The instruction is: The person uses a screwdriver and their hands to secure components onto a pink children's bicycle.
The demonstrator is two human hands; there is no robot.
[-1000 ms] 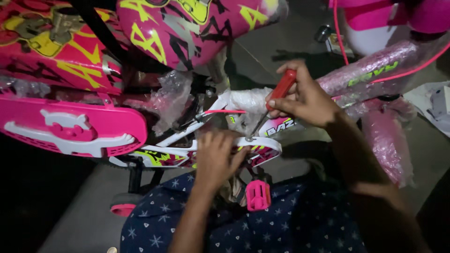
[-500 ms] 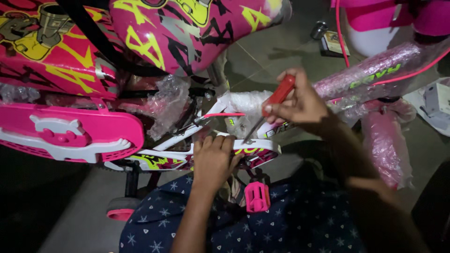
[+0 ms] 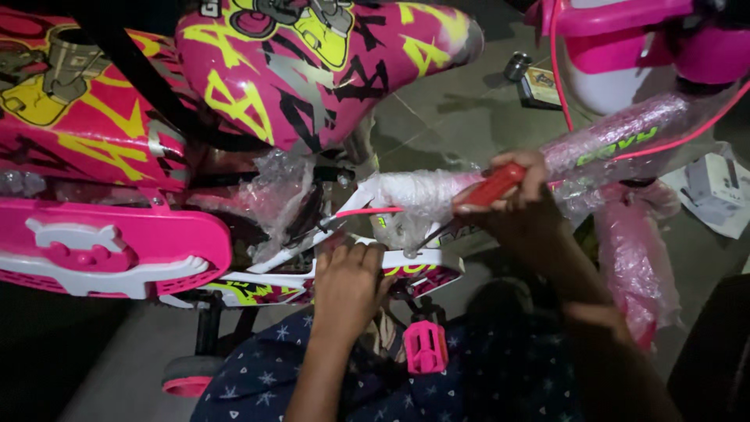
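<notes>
A small pink children's bicycle stands in front of me, its frame tube (image 3: pixel 625 133) wrapped in clear plastic. My right hand (image 3: pixel 519 199) grips a red-handled screwdriver (image 3: pixel 491 187) whose shaft slants down-left to the frame near the chain guard (image 3: pixel 414 270). My left hand (image 3: pixel 348 285) presses on the white-and-pink chain guard just left of the screwdriver tip; what its fingers hold is hidden. A pink pedal (image 3: pixel 426 348) hangs below the hands. The pink saddle (image 3: pixel 312 62) with yellow and black graphics is above.
A pink rear side panel (image 3: pixel 109 250) sits at left, a training wheel (image 3: pixel 187 375) below it. On the grey floor lie a small tin and box (image 3: pixel 535 78) and a white carton (image 3: pixel 715 187) at right. My dark star-patterned clothing (image 3: pixel 258 383) fills the bottom.
My right hand and the screwdriver have shifted slightly right and down along the frame. My left hand stays on the chain guard. The view has drifted a little.
</notes>
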